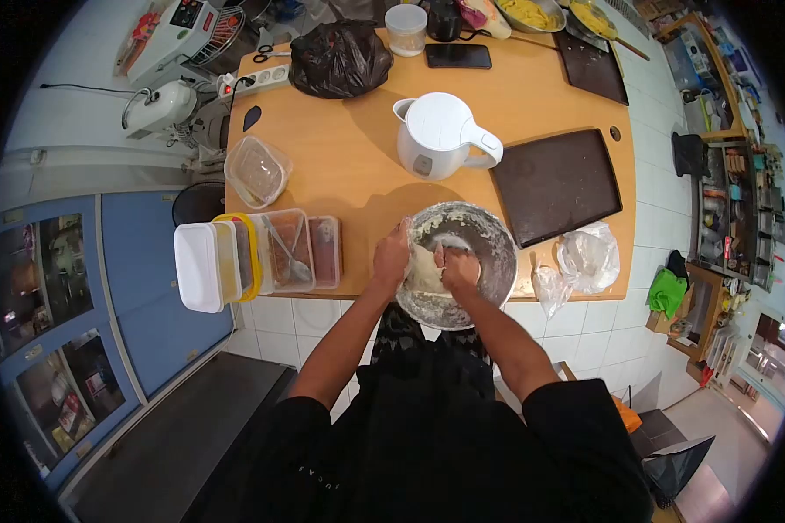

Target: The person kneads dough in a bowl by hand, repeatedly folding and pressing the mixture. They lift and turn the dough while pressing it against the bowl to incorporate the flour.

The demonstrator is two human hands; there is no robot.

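Note:
A metal mixing bowl [497, 253] stands at the table's front edge, its inner wall smeared with flour and bits of dough. Pale dough [425, 272] lies in its left half. My left hand [392, 253] grips the bowl's left rim, fingers closed around the edge. Inside the bowl, my right hand [460, 267] presses into the dough with curled fingers; the fingertips are partly hidden. Just behind the bowl is a white pitcher with a lid [440, 131], its handle pointing right.
Dark baking tray [558, 187] and crumpled plastic bag [589, 257] lie right of the bowl. To the left are lidded plastic containers [205, 266], one with a spoon [296, 268] on top. Farther back are a black bag [340, 59], a phone [458, 56] and a clear jar [406, 30].

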